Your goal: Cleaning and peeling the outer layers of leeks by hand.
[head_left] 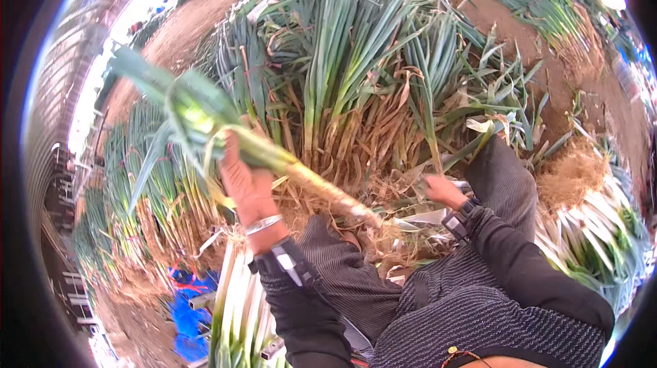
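Note:
My left hand (248, 187) is wrapped round a thick leek (318, 190), holding it aslant across the space before me. The leaf end points up and left, blurred, while the brownish root end slopes down toward my lap. Near my right knee, my right hand (443, 191) is curled closed, apart from the leek. What it holds, if anything, cannot be made out. Just beyond both hands stands a big heap of unpeeled leeks (335, 60), with dry brown leaves about their lower stems.
Stripped white leeks (229, 306) lie at my lower left, beside a blue plastic sheet (188, 313). More white leeks (582, 231) with bushy roots are stacked at right. Leek bundles (147, 197) stand at left, and another pile (547, 12) lies far right on bare soil.

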The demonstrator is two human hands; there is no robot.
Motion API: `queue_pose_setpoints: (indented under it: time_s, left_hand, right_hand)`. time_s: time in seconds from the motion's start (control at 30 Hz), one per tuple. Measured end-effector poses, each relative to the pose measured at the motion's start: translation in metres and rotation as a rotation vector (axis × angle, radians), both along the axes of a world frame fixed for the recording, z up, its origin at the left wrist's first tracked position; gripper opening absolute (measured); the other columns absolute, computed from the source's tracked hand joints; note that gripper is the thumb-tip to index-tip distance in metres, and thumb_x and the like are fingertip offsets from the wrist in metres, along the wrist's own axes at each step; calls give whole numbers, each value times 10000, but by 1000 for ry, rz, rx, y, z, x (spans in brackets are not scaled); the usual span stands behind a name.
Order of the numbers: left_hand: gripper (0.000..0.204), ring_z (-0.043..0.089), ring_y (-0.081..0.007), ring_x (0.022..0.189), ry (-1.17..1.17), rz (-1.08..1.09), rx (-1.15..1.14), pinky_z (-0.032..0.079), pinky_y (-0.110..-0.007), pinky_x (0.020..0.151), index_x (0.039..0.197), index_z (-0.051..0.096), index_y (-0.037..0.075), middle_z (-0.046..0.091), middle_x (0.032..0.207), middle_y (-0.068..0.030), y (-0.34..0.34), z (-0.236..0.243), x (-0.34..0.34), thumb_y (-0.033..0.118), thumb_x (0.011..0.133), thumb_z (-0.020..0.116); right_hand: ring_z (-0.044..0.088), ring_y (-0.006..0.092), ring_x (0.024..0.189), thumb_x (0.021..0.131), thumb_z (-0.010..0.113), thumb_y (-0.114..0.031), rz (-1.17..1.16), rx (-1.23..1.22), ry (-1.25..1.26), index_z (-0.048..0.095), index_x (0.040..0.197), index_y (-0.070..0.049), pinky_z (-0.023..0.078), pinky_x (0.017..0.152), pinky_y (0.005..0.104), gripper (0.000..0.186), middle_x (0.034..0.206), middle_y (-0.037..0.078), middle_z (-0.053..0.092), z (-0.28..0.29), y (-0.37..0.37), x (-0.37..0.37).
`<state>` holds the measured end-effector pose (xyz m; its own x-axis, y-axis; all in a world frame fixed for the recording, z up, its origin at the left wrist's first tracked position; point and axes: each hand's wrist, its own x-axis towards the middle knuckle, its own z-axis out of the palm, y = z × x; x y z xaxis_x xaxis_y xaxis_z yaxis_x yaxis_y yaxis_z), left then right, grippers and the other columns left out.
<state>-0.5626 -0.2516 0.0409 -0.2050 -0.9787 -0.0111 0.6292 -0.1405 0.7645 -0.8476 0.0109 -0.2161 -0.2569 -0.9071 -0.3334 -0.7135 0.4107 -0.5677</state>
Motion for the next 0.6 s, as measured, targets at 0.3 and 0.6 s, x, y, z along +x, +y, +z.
queue_pose_setpoints:
  time_s: [0.3,0.6]
  left_hand:
    - [372,651,-274,969,18,-93,-26,572,-403,869,1155,583,43,653,1068,-145,25,-7,-78,62,818,741]
    - [319,649,-250,925,80,-87,54,563,-380,835,1144,584,45,658,1034,-127,21,-4,-66,76,850,705]
  right_hand:
    - [571,101,1040,934,626,-121,147,-659,-1018,445,1324,-9,463,925,273,445,1121,42,606,210,-142,90]
    - [519,82,814,873,687,-96,55,-762,-947,548,1052,-11,468,746,256,243,872,6,566,207,-135,105]
